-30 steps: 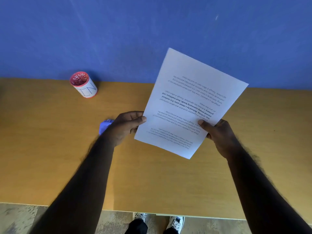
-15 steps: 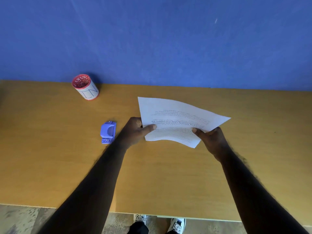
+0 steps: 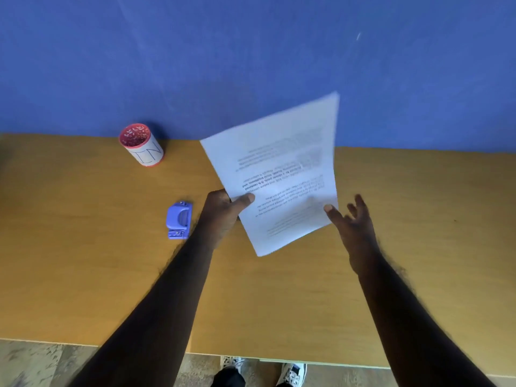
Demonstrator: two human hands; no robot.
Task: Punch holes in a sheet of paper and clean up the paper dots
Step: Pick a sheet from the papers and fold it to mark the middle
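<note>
A white printed sheet of paper (image 3: 282,174) is raised above the table, tilted and blurred, its text upside down to me. My left hand (image 3: 223,213) pinches its left edge between thumb and fingers. My right hand (image 3: 351,222) is at the sheet's right lower edge with the fingers spread apart; the thumb tip touches the paper's edge but does not pinch it. A small purple hole punch (image 3: 178,220) lies on the table just left of my left wrist.
A red cup with a white label (image 3: 142,149) stands at the back left, against the blue wall (image 3: 251,60). The yellow-brown table (image 3: 83,261) runs across the view; its near edge lies above my shoes and the floor.
The sheet went from upright to nearly flat, then swung up again, turned to the left. My right hand let go of its edge and opened. The left hand kept its pinch.
</note>
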